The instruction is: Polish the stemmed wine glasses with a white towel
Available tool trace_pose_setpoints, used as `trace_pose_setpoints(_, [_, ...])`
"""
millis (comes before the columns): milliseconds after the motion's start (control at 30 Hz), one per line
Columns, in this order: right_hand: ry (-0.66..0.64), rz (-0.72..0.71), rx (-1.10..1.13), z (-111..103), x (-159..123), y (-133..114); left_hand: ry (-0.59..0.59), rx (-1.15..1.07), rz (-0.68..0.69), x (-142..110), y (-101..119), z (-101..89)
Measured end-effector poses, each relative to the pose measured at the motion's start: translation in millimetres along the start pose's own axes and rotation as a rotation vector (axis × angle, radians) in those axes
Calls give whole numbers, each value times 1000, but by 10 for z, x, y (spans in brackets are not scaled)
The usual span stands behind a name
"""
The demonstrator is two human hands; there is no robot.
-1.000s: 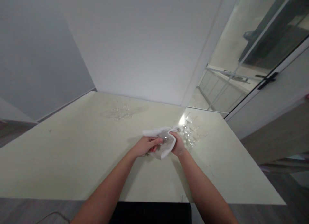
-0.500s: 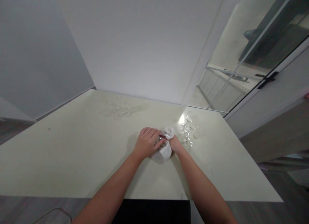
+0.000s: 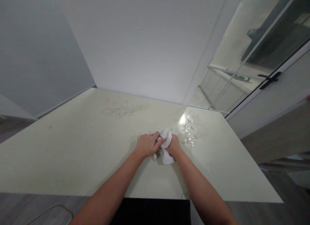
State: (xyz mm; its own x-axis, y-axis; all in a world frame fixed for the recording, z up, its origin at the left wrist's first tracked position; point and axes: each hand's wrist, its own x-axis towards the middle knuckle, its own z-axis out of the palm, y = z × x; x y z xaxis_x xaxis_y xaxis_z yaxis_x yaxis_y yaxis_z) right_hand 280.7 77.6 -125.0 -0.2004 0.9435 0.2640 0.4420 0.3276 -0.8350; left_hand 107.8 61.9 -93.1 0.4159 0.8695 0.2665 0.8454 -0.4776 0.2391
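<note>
Near the front middle of the table (image 3: 72, 154), my left hand (image 3: 146, 145) is closed around a clear wine glass (image 3: 139, 136). Only the glass's curved rim shows past the fingers on the left; the rest is covered by the hand and cloth. My right hand (image 3: 174, 145) grips a bunched white cloth (image 3: 166, 136), pressed against the glass between the two hands. A loose end of the cloth hangs toward me over the tabletop.
Several clear stemmed glasses (image 3: 191, 129) stand to the right of my hands. Another group of clear glasses (image 3: 122, 107) is at the back left. A white wall (image 3: 145, 50) borders the table's far edge, with a glazed door (image 3: 232, 73) at the right.
The glass has turned so its rim now points left beyond my left hand. The cloth has bunched up more between my hands, and my left hand has shifted slightly down.
</note>
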Motion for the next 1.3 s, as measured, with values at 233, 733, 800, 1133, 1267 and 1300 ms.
trace_pose_setpoints(233, [74,92,444,44,107,-71,385,-80,172,27,-8,19])
trace_pose_setpoints(733, [-7,12,214,0,11,-74,85,-134,43,-25,-25,39])
trace_pose_setpoints(800, [46,47,340,23,48,-90,221,-139,84,-17,-6,30])
trace_pose_setpoints(1133, [-2,-70,72,-2,62,-51,58,-62,51,9,-29,12])
trace_pose_setpoints(1267, [-11,-45,25,32,5,-14,63,-99,8,-22,-53,25])
trace_pose_setpoints(1300, [-1,-24,83,50,12,7,111,-104,20,-22,-53,25])
